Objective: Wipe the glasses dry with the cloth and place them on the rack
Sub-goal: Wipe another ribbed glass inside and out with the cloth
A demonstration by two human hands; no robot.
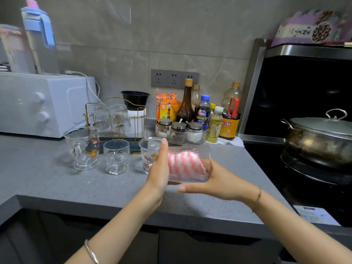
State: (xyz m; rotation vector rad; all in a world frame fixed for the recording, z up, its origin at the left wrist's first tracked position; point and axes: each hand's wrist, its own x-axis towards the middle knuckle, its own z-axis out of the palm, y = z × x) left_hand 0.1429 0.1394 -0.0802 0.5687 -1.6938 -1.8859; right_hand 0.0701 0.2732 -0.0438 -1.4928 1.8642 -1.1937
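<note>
A ribbed clear glass (200, 149) lies on its side in the air over the counter, cradled from below by my right hand (219, 181). A pink-and-white striped cloth (184, 164) is stuffed inside it. My left hand (160, 168) covers the glass's mouth, its fingers reaching in on the cloth. The gold wire rack (137, 115) stands behind, with two ribbed glasses (120, 117) upside down on it. Three glasses stand upright in front of the rack: a printed mug (83, 147), a short glass (116, 157) and a cartoon-cat glass (148, 149).
A white microwave (38, 103) sits at the back left. A tray of spice jars (179, 134) and several sauce bottles (215, 115) stand behind my hands. A lidded steel pot (320, 138) rests on the black stove at right. The grey counter's (57, 183) front edge runs below my wrists.
</note>
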